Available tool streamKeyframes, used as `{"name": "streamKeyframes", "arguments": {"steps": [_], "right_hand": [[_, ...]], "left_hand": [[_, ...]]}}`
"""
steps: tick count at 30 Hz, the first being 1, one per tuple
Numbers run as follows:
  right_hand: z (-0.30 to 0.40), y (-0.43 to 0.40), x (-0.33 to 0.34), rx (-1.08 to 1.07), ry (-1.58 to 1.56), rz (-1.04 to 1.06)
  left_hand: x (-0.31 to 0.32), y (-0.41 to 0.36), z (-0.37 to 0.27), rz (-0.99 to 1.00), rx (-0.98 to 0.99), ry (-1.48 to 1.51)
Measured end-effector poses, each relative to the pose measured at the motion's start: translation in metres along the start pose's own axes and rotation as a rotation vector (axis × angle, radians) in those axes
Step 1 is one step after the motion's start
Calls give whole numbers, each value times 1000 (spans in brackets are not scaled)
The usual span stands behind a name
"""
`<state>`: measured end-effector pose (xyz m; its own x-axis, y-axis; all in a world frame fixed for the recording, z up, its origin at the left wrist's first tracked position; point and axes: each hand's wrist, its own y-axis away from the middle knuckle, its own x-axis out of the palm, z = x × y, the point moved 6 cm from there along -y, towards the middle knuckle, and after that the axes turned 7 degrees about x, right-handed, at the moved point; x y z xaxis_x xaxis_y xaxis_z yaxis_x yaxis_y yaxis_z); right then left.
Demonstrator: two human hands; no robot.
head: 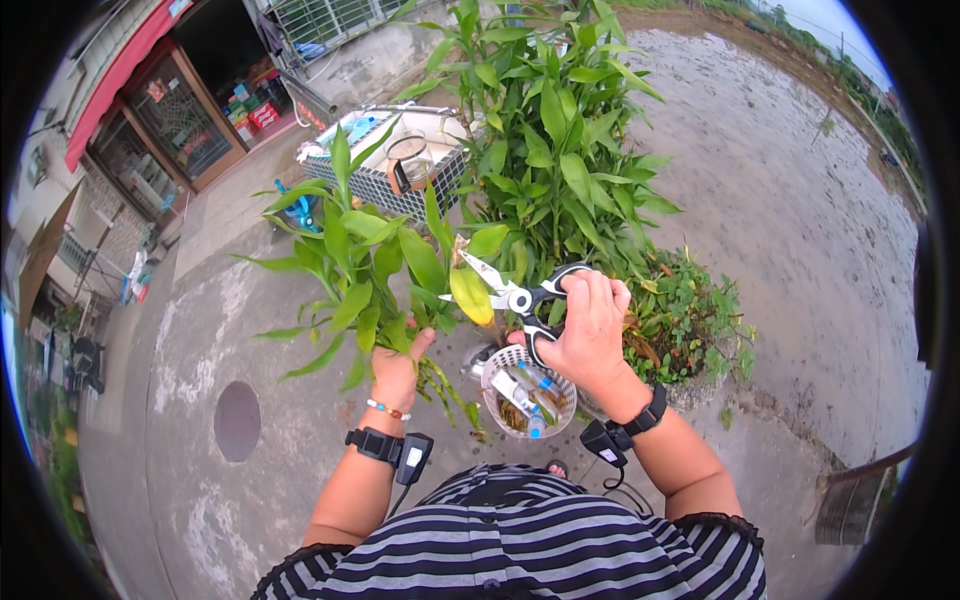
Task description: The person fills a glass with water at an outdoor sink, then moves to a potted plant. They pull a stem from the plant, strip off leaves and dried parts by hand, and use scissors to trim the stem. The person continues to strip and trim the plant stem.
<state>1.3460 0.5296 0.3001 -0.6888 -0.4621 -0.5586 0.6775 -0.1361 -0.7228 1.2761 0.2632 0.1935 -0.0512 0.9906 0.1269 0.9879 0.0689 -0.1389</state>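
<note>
My left hand [396, 369] grips a bunch of leafy green stalks [351, 289], probably lucky bamboo, with the bare stem ends sticking out below my fist. In my right hand [596, 334] is a pair of scissors [519, 298] with black-and-white handles, the thumb and fingers at the handle loops. Its blades are spread apart and point left toward the bunch. A yellowing leaf [472, 295] with a brown tip lies at the blades, between the two hands. Whether the blades touch it I cannot tell. Below stands a white perforated basket [491, 409] with plastic bottles [538, 382] and dry leaves inside.
A tall clump of similar plants [562, 142] rises ahead, with a lower planter [686, 322] at its right. Behind the bunch is a tiled outdoor sink [375, 187] bearing a glass pot [409, 159]. Muddy, wet ground [780, 247] borders the concrete [180, 420] on the right.
</note>
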Motion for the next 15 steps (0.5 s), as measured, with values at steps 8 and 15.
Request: {"name": "streamKeyframes", "arguments": {"steps": [8,15], "right_hand": [[-11,14,12,-39,-112,110],[-34,25,14,89,-172,336]], "left_hand": [[-13,4,1,44,80,-54],[-41,4,14,131,69,-113]]}}
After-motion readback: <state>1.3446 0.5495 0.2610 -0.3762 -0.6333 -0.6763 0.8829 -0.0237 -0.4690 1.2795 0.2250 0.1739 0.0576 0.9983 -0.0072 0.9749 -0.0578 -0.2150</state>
